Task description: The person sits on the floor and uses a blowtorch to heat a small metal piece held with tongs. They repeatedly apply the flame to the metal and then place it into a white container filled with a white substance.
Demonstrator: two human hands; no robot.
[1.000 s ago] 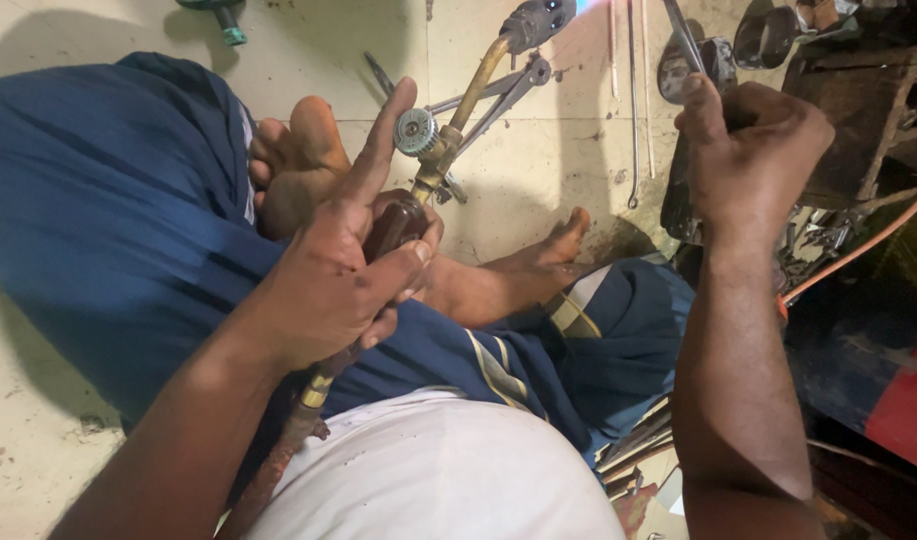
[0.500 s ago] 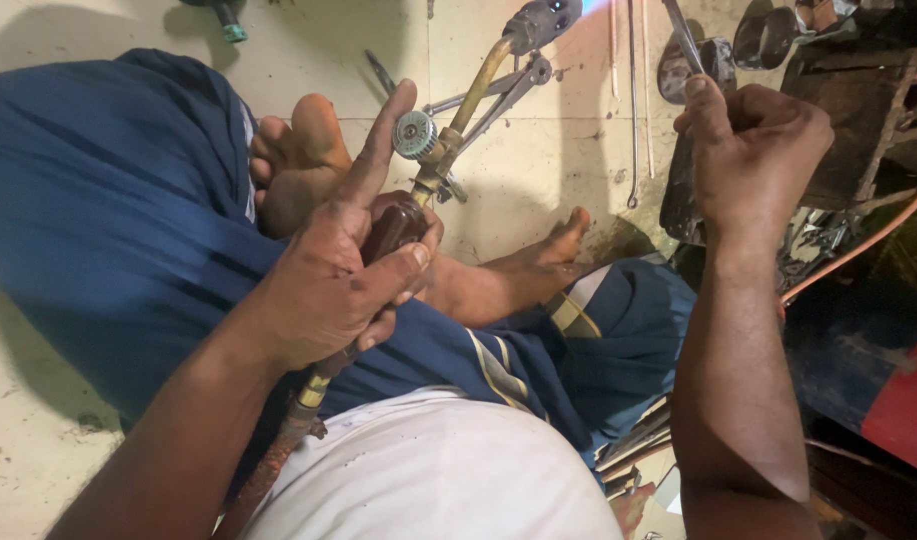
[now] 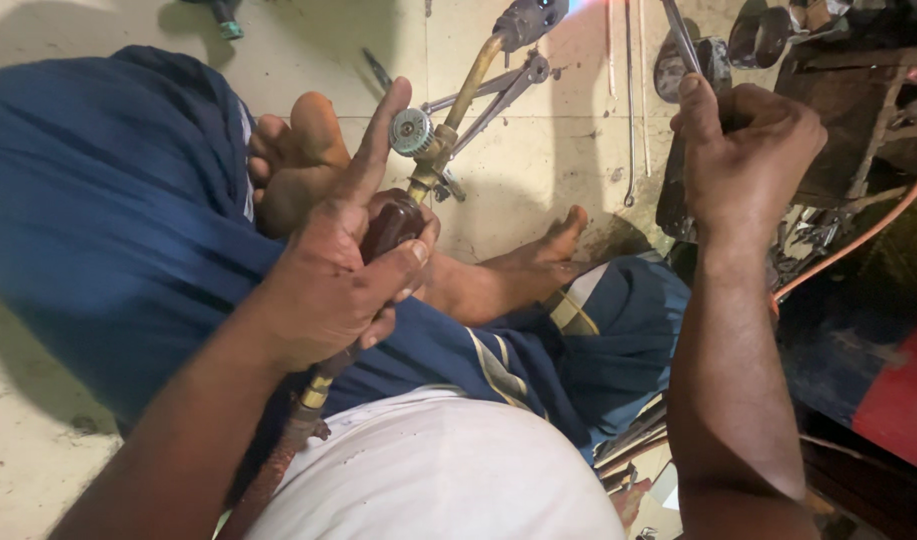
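Nearest the camera, a white shirt (image 3: 428,470) is filling the bottom of the view, with blue cloth (image 3: 108,220) draping over the person's folded legs to the left. Rising from the lower left, the left hand (image 3: 343,270) is clenching the dark handle of a gas torch (image 3: 418,180); its forefinger is stretching up beside the round grey valve knob (image 3: 411,131), touching or almost touching it. A hose (image 3: 298,420) is running down from the handle's base, passing under the wrist towards the shirt. The torch's brass tube is slanting up and away to a dark nozzle (image 3: 526,20) near the top edge of the floor.

On the right, the right hand (image 3: 743,150) is gripping a thin metal rod (image 3: 678,30), its fist closing tightly around it, the rod pointing up past the top edge. Between the two arms, two bare feet (image 3: 298,150) are resting on the pale tiled floor (image 3: 538,170). Further off, slim metal rods (image 3: 630,100) are lying on the floor near the top edge, and dark metal parts (image 3: 838,110) are crowding the top right corner, an orange hose (image 3: 858,240) curving just beside them.
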